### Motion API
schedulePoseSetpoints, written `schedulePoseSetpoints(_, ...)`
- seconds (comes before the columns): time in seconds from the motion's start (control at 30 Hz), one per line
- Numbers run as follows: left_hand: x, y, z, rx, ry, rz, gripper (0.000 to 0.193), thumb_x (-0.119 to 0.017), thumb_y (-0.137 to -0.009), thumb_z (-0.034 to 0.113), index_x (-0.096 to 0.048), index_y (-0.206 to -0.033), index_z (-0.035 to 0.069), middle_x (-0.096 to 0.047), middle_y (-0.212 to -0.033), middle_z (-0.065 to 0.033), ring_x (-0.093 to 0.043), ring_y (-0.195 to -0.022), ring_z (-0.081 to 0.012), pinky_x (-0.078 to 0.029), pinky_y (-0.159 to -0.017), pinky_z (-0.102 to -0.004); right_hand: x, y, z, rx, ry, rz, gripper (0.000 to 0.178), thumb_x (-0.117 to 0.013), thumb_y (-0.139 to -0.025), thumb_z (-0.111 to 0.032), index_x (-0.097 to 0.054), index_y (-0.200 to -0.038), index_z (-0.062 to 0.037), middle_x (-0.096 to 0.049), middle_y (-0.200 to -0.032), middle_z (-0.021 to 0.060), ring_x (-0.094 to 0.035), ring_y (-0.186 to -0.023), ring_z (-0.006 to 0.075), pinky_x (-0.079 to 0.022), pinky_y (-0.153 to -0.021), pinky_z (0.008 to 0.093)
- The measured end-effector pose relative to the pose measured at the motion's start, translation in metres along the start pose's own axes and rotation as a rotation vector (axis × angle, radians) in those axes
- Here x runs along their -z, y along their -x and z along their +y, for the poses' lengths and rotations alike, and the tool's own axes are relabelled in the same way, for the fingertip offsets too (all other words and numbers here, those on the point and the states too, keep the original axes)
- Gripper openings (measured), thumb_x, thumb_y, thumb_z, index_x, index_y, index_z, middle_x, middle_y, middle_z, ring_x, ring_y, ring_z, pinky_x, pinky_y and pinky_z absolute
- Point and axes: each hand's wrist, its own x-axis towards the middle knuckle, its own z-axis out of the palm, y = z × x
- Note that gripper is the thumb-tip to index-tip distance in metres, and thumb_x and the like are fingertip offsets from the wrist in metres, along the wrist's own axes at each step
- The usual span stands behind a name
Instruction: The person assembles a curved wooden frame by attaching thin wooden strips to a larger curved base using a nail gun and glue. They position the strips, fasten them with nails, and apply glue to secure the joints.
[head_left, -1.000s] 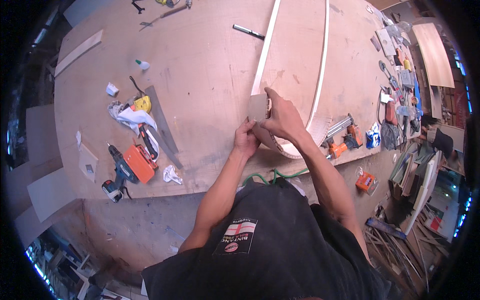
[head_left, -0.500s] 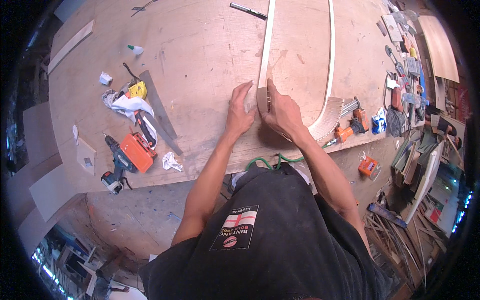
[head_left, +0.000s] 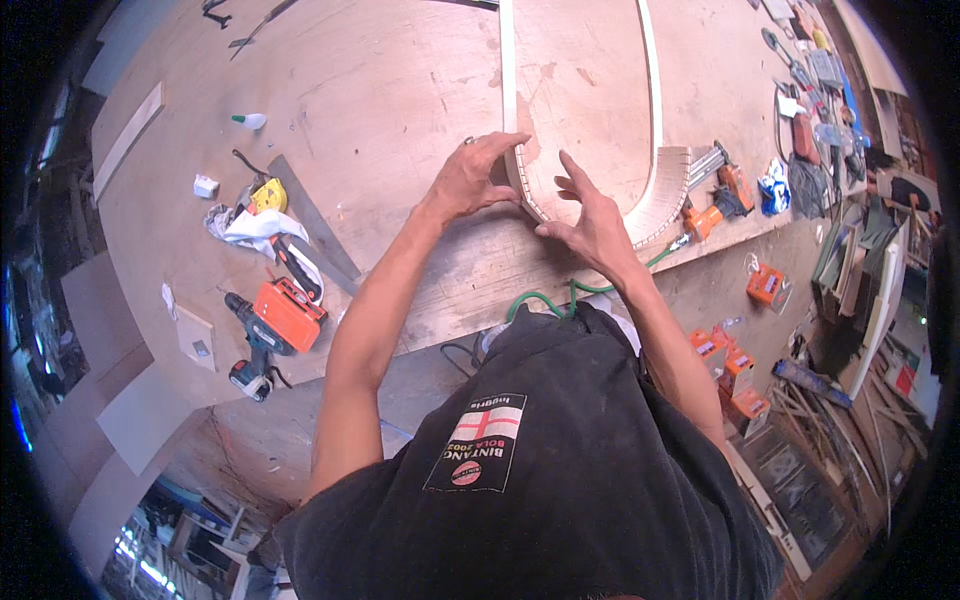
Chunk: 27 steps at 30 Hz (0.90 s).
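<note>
A long, thin wooden strip (head_left: 655,100) stands on edge on the workbench, bent into a U that curves near me. Rows of closely spaced saw cuts line its bends. At the left bend, my left hand (head_left: 465,182) grips the strip, its fingertips over the top edge and its thumb low against the outer side. My right hand (head_left: 597,228) is open with fingers spread over the inside of the curve. Its thumb is close to the strip's near edge; whether it touches cannot be told. Behind this hand, part of the near curve is hidden.
The workbench (head_left: 400,110) carries a drill (head_left: 255,340), an orange case (head_left: 287,315), a handsaw (head_left: 315,225) and a glue bottle (head_left: 250,121) at left. At right lie an orange power tool (head_left: 705,220) and mixed hand tools. A green hose (head_left: 540,297) loops at the front edge.
My right hand has come off the left bend and opened, inside the curve. My left hand has moved onto the strip. The view has shifted, and the left side of the U curves in more.
</note>
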Motion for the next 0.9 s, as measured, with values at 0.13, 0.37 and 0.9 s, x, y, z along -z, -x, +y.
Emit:
schedulePoseSetpoints(0.13, 0.014, -0.016, 0.011, -0.079, 0.059, -0.092, 0.086, -0.094, -0.062, 0.018, -0.059, -0.140, 0.015, -0.064, -0.137, -0.0094, -0.065, -0.121, -0.0317, -0.056, -0.100, -0.0449, -0.002, 0.017, 0.009, 0.002, 0.124, 0.031, 0.063, -0.085, -0.081, -0.027, -0.064, -0.136, -0.0051, -0.073, -0.117, 0.0213, -0.070, -0.109, 0.0357, -0.055, -0.094, 0.0441)
schedulePoseSetpoints(0.37, 0.021, -0.024, 0.007, -0.242, 0.010, -0.230, 0.056, -0.091, -0.068, 0.016, -0.070, -0.119, 0.012, -0.062, -0.136, -0.0093, -0.066, -0.117, -0.0327, -0.057, -0.099, -0.0414, -0.032, 0.012, 0.000, 0.035, 0.200, 0.180, 0.035, -0.080, -0.087, -0.026, -0.075, -0.116, -0.0061, -0.074, -0.099, 0.0159, -0.072, -0.089, 0.0323, -0.056, -0.079, 0.0419)
schedulePoseSetpoints(0.9, 0.016, -0.024, 0.000, -0.221, 0.060, -0.238, 0.044, -0.090, -0.069, 0.011, -0.072, -0.108, 0.007, -0.063, -0.121, -0.0134, -0.069, -0.103, -0.0318, -0.059, -0.087, -0.0404, -0.060, 0.005, 0.010, 0.115, 0.281, 0.374, 0.016, -0.077, -0.084, -0.021, -0.072, -0.088, -0.0059, -0.067, -0.077, 0.0116, -0.069, -0.072, 0.0299, -0.055, -0.064, 0.0438)
